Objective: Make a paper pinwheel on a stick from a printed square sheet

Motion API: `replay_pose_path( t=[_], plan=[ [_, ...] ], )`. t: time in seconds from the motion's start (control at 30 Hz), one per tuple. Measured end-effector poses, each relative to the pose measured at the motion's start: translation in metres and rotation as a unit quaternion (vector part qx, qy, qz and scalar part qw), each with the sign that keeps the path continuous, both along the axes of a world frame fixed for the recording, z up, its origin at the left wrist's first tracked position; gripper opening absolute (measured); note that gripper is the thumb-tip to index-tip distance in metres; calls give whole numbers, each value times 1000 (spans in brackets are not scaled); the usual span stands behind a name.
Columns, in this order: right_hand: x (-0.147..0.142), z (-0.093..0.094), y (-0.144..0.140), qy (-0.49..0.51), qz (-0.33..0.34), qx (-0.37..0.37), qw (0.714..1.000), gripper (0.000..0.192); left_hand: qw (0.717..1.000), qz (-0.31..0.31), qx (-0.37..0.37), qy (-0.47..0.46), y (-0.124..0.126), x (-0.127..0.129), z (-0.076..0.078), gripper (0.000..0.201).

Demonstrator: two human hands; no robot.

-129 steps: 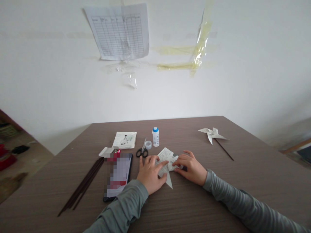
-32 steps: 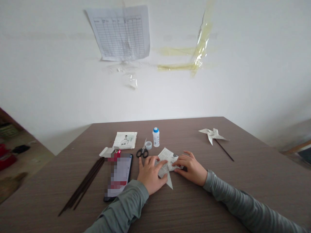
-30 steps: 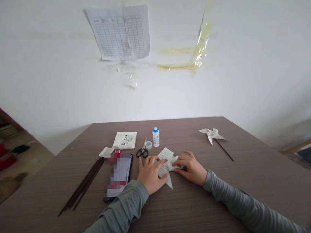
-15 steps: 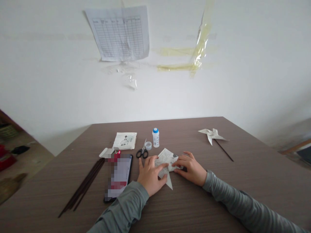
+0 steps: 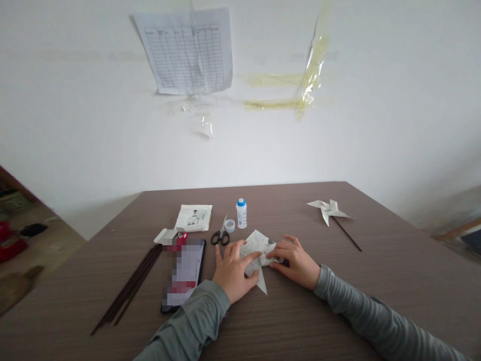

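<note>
A printed paper pinwheel (image 5: 255,243), partly folded, lies on the table between my hands, with one pointed corner aimed toward me. My left hand (image 5: 233,273) rests on its left side, fingers spread and index fingertip on the paper. My right hand (image 5: 296,260) pinches its right side, fingers bent over the folded part and thumb at the near edge. The fingers hide some of the folds. Just beyond my left hand are black-handled scissors (image 5: 220,237), a small round clear container (image 5: 230,225) and a white bottle with a blue cap (image 5: 241,214).
A pinwheel on a dark stick (image 5: 329,209) lies at the right. Left of my hands are a phone (image 5: 193,271), a bundle of dark sticks (image 5: 130,288), a small open box (image 5: 169,236) and a stack of paper squares (image 5: 193,218). Behind the table (image 5: 285,200) rises a white wall.
The view has shifted very slightly. Both hands stay on the paper; a little more of its far right part shows beside my right fingers.
</note>
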State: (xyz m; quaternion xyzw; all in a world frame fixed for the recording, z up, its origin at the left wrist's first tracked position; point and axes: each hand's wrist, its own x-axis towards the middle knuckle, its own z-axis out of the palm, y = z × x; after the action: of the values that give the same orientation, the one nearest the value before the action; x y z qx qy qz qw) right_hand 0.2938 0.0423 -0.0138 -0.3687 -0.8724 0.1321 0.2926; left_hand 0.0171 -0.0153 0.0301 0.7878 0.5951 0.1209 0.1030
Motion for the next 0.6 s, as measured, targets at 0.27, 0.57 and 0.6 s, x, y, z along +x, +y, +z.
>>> replay_pose_path(
  t=[0.27, 0.57, 0.6],
  plan=[
    [1, 2, 1, 3, -6, -5, 1000, 8, 1000, 1, -8, -2, 1, 3, 1, 54],
    [2, -2, 2, 8, -2, -18, 1000, 12, 1000, -8, -14, 16, 3, 0, -7, 65],
    [3, -3, 1, 6, -2, -18, 1000, 12, 1000, -10, -19, 16, 3, 1, -6, 63]
  ],
)
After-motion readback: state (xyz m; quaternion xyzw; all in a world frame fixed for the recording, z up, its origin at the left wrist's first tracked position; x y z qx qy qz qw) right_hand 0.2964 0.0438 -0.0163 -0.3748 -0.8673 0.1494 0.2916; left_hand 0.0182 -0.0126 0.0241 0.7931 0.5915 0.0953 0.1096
